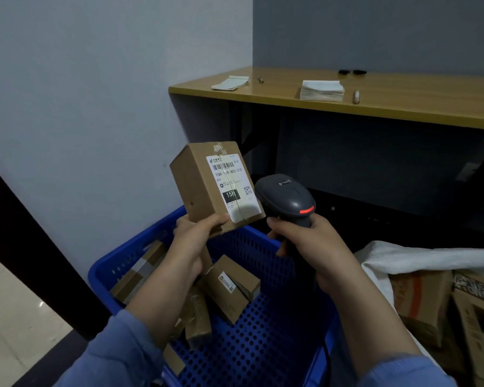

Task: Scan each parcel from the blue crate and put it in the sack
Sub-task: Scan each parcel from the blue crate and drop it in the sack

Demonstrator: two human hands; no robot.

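My left hand point(196, 241) grips the lower end of a brown cardboard parcel point(199, 188) and holds it upright above the blue crate point(263, 344). Its white shipping label with a barcode faces me. My right hand point(305, 247) grips the handle of a dark grey barcode scanner point(287, 198), whose head is beside the label at the right; a red light shows on it. Several more cardboard parcels point(229, 289) lie in the crate. The white sack point(403, 258) stands open at the right with cardboard boxes inside.
A wooden desk point(403, 107) runs along the back wall, carrying a paper stack point(322, 90), a notepad point(229, 82) and small items. A grey wall corner is behind the crate. Pale floor tiles show at the lower left.
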